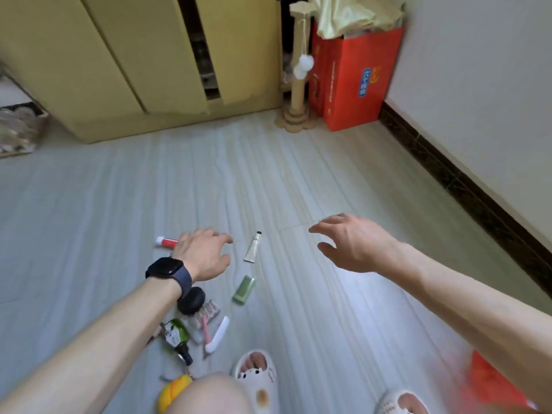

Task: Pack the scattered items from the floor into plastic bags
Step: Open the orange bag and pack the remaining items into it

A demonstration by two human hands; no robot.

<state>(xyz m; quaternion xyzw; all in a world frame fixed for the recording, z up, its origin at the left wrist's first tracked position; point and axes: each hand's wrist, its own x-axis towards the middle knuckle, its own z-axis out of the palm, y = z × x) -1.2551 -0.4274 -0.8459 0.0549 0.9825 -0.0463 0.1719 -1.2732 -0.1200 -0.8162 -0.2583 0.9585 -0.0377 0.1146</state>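
Head view: left hand [200,254] spread wide, empty, over the red tube [166,241]; white tube [253,247] just off its fingertips. Right hand [352,243] open too, holding nothing. Best to pinch one tube mid-body. No bag clearly visible.

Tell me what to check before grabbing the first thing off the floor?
1. Left hand empty: ok.
2. Right hand empty: ok.
3. White tube lying clear of other things: ok.
4. Red tube fully in view: not ok, the left hand covers one end.
5. Green pack within reach: ok, probably.
6. Plastic bag open and ready: cannot tell; only a blurred red thing shows near the right arm.
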